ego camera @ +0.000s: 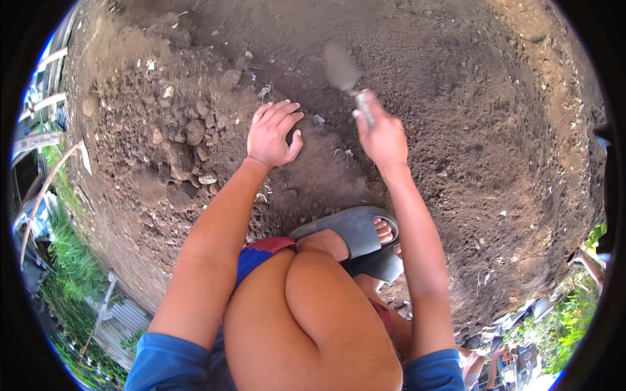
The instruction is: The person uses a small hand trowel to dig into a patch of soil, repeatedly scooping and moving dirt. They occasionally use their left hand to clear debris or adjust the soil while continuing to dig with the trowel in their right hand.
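Observation:
My right hand [384, 137] is closed around the handle of a small trowel [342, 68], whose blade is blurred and points away from me over the brown soil [440, 97]. To the left, my left hand [275, 132] rests palm down on the soil with its fingers apart and nothing in it. Beside this hand lies a heap of loose earth clods and stones [181, 141]. Small pale scraps [319, 119] and thin roots show between the two hands.
My feet in dark slide sandals [352, 229] stand just behind the hands. Branches [51, 181], green plants [73, 259] and a corrugated metal sheet [124, 317] edge the left side. At the lower right are part of another person [472, 364] and assorted objects.

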A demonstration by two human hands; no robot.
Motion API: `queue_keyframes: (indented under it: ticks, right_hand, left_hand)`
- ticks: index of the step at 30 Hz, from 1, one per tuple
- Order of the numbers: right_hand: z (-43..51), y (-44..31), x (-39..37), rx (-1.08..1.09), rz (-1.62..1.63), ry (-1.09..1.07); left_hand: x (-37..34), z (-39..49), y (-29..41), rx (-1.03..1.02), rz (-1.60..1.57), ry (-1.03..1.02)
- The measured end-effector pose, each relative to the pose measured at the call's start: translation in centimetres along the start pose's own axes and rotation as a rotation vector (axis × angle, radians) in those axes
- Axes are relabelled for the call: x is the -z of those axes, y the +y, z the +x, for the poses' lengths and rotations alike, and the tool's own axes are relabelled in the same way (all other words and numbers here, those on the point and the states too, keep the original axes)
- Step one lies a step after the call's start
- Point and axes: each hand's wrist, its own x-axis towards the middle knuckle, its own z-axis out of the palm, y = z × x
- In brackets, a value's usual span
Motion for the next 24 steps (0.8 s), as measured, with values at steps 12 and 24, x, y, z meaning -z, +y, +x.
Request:
queue_keyframes:
  ticks: [12, 24]
  right_hand:
    - [-1.9, 0.0, -3.8, -0.288, -0.147, -0.063]
    - [-2.1, 1.5, -3.9, -0.184, -0.012, 0.135]
  left_hand:
    - [-0.1, -0.1, 0.0, 0.011, 0.012, -0.013]
    - [0.0, 0.0, 0.0, 0.01, 0.027, -0.023]
